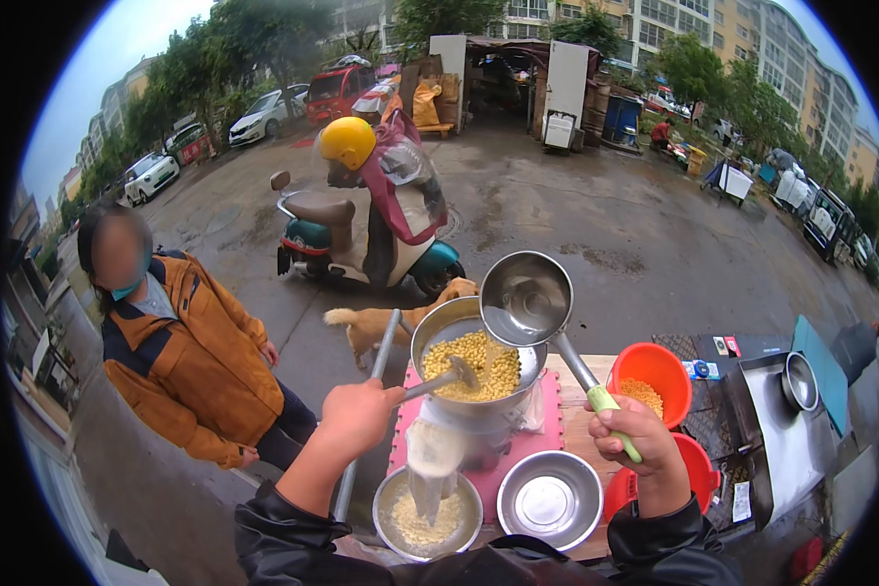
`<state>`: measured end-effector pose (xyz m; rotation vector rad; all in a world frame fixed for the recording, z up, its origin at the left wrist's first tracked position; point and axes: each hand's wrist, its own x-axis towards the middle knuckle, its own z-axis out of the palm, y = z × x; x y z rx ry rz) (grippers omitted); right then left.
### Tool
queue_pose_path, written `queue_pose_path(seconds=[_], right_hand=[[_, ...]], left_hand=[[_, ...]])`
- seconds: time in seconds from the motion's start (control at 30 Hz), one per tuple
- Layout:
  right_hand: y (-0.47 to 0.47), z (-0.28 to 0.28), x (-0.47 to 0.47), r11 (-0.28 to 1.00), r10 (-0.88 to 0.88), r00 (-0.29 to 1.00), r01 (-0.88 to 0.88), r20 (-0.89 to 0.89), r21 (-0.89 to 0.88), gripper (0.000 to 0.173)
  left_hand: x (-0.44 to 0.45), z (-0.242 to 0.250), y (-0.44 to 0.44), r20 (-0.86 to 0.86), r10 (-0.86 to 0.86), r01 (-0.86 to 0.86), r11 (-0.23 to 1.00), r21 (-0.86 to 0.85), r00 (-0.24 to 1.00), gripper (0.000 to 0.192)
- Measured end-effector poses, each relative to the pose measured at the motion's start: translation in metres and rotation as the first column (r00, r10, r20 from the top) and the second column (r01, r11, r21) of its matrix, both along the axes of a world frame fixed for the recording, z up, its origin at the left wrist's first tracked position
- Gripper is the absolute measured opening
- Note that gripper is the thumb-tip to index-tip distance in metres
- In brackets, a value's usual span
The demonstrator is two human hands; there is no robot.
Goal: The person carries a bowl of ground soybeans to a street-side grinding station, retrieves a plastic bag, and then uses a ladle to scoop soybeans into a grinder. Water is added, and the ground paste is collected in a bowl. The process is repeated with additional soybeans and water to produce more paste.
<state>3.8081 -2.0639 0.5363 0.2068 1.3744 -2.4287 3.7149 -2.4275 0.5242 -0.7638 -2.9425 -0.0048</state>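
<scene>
My left hand point(357, 421) grips the handle of a metal spoon point(436, 383), its head among pale yellow soybeans point(476, 357) in a round steel hopper point(422, 344). My right hand point(643, 434) holds a steel dipper point(527, 297) by its light green handle. The dipper is tipped over the hopper, and a thin stream of water runs from its lip onto the beans. Below the hopper, a grinding machine point(476, 432) has a whitish spout point(434, 450) coated in pulp. Crumbly pale pulp point(428, 518) lies in a steel bowl point(382, 505) under it.
Another steel bowl point(549, 499) sits right of the spout. Red buckets point(630, 370) stand farther right, one holding yellow-orange beans point(643, 395). A metal rail point(346, 487) borders the left. A person in an orange jacket point(198, 351), a dog point(377, 324) and a scooter point(359, 227) are nearby.
</scene>
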Motion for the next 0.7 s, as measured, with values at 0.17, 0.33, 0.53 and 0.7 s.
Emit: queue_pose_path(seconds=[0.17, 0.33, 0.53, 0.7], right_hand=[[0.002, -0.003, -0.001, 1.000, 0.005, 1.000, -0.005, 0.005, 0.001, 0.030], [0.002, -0.002, -0.001, 1.000, 0.002, 1.000, -0.002, 0.005, 0.003, 0.032], [0.000, 0.003, -0.001, 1.000, 0.006, 1.000, -0.005, -0.007, 0.016, 0.028], [-0.002, 0.005, -0.001, 1.000, 0.004, 1.000, -0.004, -0.004, -0.001, 0.015]], left_hand=[[0.009, 0.012, -0.008, -0.015, 0.026, -0.026, 1.000, 0.001, 1.000, 0.031], [0.000, 0.007, -0.002, 0.006, -0.005, 0.005, 1.000, -0.010, 1.000, 0.030], [0.009, 0.016, -0.005, -0.104, 0.033, -0.031, 0.999, 0.022, 0.994, 0.028], [0.005, 0.024, -0.007, -0.051, 0.006, -0.008, 0.999, -0.039, 0.999, 0.028]])
